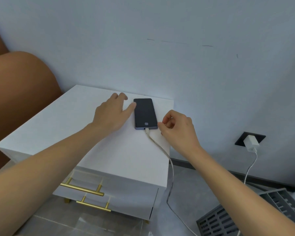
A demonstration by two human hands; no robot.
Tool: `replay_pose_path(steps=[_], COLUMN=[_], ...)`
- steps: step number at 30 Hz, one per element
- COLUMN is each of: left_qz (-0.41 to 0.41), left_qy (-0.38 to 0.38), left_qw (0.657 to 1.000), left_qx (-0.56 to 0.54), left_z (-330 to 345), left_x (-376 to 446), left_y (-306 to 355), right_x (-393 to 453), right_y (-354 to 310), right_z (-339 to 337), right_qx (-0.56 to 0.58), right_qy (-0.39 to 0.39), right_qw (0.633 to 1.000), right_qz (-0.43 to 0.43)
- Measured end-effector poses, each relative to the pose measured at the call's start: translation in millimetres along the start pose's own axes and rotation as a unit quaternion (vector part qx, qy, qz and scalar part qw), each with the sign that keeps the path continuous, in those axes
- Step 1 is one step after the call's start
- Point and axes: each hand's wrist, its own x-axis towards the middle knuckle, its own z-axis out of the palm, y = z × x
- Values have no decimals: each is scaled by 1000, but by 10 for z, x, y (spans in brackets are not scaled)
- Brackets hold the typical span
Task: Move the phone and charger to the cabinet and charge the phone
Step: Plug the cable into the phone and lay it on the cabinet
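Observation:
A dark phone (pixel 145 113) lies flat, screen up, on the white cabinet (pixel 85 133) near its back right corner. A white cable (pixel 167 160) is plugged into the phone's near end and runs over the cabinet's right edge down to the floor. The white charger block (pixel 250 142) sits in a black wall socket (pixel 242 137) at the right. My left hand (pixel 112 113) rests on the cabinet top, its thumb touching the phone's left edge. My right hand (pixel 177 128) hovers just right of the phone's plugged end, fingers loosely curled and holding nothing.
The cabinet has two drawers with gold handles (pixel 82 189). A brown padded headboard (pixel 19 92) stands at the left. A grey slatted basket (pixel 228 217) lies on the tiled floor at the lower right, near the hanging cable.

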Motion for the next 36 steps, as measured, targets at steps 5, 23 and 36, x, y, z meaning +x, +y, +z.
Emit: replay_pose_path(steps=[5, 23, 36], left_qz=[71, 71, 82], left_qy=[61, 46, 50], left_qw=[996, 995, 994], left_qx=[4, 43, 42], left_z=[-45, -56, -34], left_x=[-359, -464, -469], left_y=[-255, -245, -272], right_x=[44, 129, 144], right_y=[88, 282, 279], right_z=[-36, -83, -54], right_qx=[-12, -37, -46], right_qy=[27, 10, 13], right_qw=[1000, 999, 999], right_qz=[-3, 8, -3])
